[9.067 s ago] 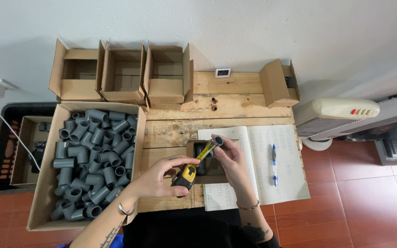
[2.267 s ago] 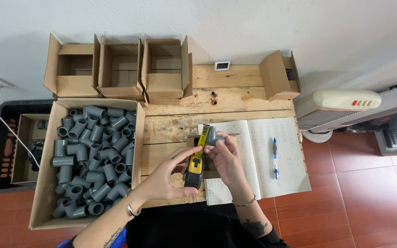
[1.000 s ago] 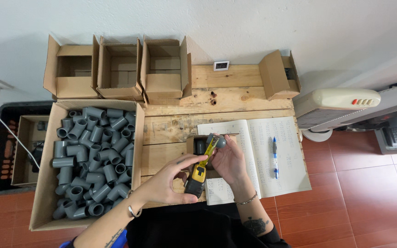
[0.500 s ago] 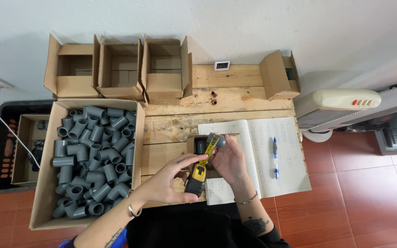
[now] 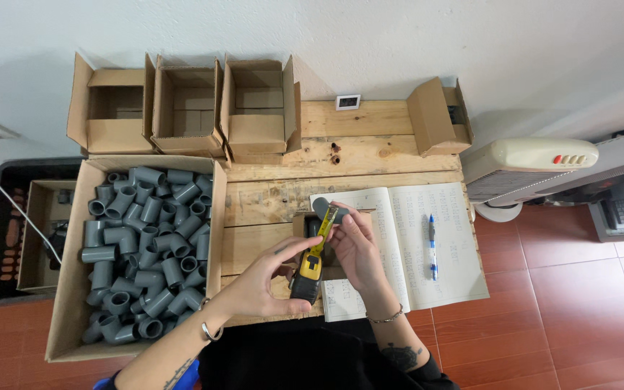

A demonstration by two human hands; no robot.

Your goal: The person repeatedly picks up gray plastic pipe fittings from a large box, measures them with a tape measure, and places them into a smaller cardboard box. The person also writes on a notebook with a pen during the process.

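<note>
Grey pipe fitting (image 5: pixel 324 207) held above the wooden bench (image 5: pixel 269 209), just over the left page of an open notebook (image 5: pixel 406 245), as a person lays a yellow tape measure (image 5: pixel 308 272) along it. The right hand (image 5: pixel 355 242) pinches the fitting and the tip of the extended yellow blade together, its grip closed on both; the left hand (image 5: pixel 261 282) wraps the tape's black-and-yellow case lower down, thumb on top. By its look the fitting is a short moulded plastic elbow: light, rigid, smooth enough to slip, and unlikely to crush, so it seems best taken across its round body or by a socket rim, as the fingers do now. The thin blade looks springy and liable to kink if bent sideways. A large cardboard box (image 5: pixel 66 289) at the left is heaped with similar grey fittings, three small open cartons (image 5: pixel 182 108) stand along the wall, and a blue pen (image 5: pixel 432 245) lies on the notebook's right page.
</note>
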